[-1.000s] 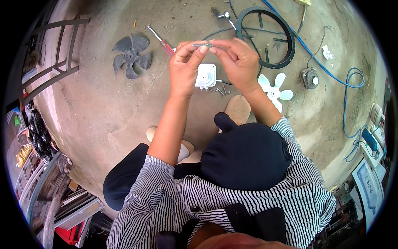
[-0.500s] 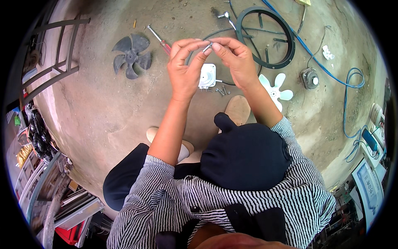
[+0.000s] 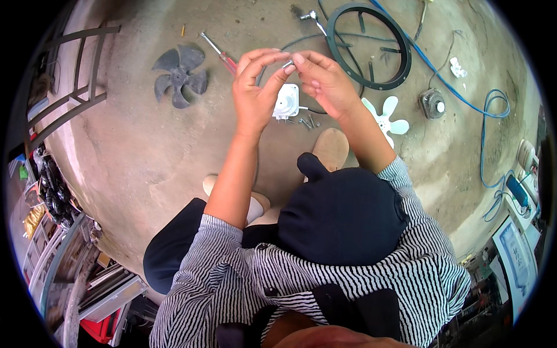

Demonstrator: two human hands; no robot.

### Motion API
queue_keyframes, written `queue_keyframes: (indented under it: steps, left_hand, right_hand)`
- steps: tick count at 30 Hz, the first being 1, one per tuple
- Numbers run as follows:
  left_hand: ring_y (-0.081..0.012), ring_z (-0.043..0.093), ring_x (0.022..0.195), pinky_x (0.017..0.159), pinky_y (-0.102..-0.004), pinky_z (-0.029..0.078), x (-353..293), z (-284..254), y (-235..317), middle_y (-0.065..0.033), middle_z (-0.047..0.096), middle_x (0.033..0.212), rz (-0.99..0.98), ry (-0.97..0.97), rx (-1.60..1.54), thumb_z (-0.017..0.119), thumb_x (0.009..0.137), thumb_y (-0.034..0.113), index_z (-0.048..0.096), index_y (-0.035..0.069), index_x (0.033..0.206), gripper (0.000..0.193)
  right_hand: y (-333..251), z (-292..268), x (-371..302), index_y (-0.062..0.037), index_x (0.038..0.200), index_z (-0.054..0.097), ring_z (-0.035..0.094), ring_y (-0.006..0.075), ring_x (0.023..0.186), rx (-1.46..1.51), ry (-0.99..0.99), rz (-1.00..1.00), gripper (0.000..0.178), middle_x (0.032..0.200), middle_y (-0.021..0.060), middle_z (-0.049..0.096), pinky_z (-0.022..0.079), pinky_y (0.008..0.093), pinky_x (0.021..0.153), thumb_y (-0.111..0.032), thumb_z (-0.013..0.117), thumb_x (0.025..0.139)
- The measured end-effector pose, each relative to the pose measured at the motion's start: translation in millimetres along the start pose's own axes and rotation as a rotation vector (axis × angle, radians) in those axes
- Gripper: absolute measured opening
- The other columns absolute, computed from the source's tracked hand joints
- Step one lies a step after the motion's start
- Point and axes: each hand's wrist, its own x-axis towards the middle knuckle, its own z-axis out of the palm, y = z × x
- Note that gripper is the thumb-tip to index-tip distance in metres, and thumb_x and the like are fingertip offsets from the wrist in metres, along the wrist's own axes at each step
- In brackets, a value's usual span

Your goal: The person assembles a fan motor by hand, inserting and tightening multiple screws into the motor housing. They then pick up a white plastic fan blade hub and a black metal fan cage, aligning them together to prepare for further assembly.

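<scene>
Over the floor, my two hands meet fingertip to fingertip around a small silver bolt (image 3: 288, 64). My left hand (image 3: 253, 87) pinches its shank between thumb and fingers. The thumb and index finger of my right hand (image 3: 329, 84) close on its upper end; whether a nut sits there is hidden. Just below my fingers lies a square white motor-like unit (image 3: 286, 103) with a cable at its side. Several loose bolts (image 3: 310, 122) are scattered beside it. A red-handled nut driver (image 3: 216, 47) lies past my left hand, its handle partly behind the fingers.
A dark fan blade (image 3: 180, 76) lies at left, a pale one (image 3: 384, 123) by my right forearm. Farther right are a black ring (image 3: 405, 55), a socket wrench (image 3: 314, 19), a small motor (image 3: 431, 104) and a blue hose (image 3: 434, 65). A metal frame (image 3: 78, 93) stands far left.
My right thumb has shifted up against the bolt's end, and its lower fingers now curl into view. Both hands still hold the bolt; the whole view has shifted slightly.
</scene>
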Motion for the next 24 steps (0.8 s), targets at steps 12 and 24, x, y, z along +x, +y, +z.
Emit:
queue_keyframes:
  steps: [12,24]
  left_hand:
    - [-0.0347,0.052,0.129,0.107,-0.0462,0.043,-17.2,-7.3,-74.1,-0.0174,0.057,0.138,-0.271,-0.784,0.795,0.092,0.06,0.044,0.058,0.007,0.138,0.092]
    - [-0.0388,0.051,0.126,0.104,-0.0433,0.045,-41.9,-11.3,-90.9,-0.0176,0.053,0.129,-0.03,-0.66,0.507,0.087,0.061,0.013,0.054,0.004,0.125,0.073]
  right_hand:
    - [75.2,-89.8,22.8,-0.0025,0.109,0.071,0.065,0.0113,0.096,-0.474,0.474,-0.011,0.023,0.103,0.0051,0.074,0.047,0.0272,0.084,-0.019,0.072,0.093]
    - [105.3,-97.2,28.3,-0.0054,0.108,0.071,0.063,0.0095,0.091,-0.449,0.481,0.148,0.026,0.098,0.002,0.073,0.047,0.025,0.078,-0.024,0.077,0.09]
